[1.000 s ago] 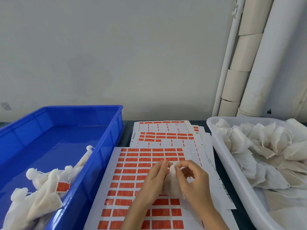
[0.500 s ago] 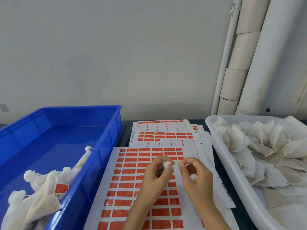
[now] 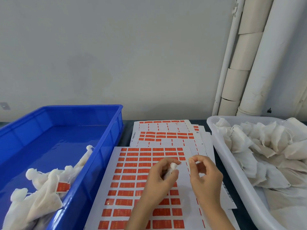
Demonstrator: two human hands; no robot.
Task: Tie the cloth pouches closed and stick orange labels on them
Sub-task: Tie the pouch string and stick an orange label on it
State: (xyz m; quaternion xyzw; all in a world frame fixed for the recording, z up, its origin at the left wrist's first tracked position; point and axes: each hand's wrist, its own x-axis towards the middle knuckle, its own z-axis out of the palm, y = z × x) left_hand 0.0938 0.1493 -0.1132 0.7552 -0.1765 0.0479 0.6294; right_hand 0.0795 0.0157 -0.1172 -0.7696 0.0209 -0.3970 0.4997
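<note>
Left hand (image 3: 157, 181) clutching my pouch (image 3: 173, 166), right hand's (image 3: 206, 180) pinch unclear; blue bin (image 3: 106, 146) holds tied pouches (image 3: 41, 196), white tub (image 3: 249, 205) loose pouches (image 3: 265, 146).

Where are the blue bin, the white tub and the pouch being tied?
blue bin (image 3: 79, 107): head view, on its far rim.
white tub (image 3: 245, 117): head view, on its far rim.
pouch (image 3: 174, 166): head view, on its bunched top.
</note>
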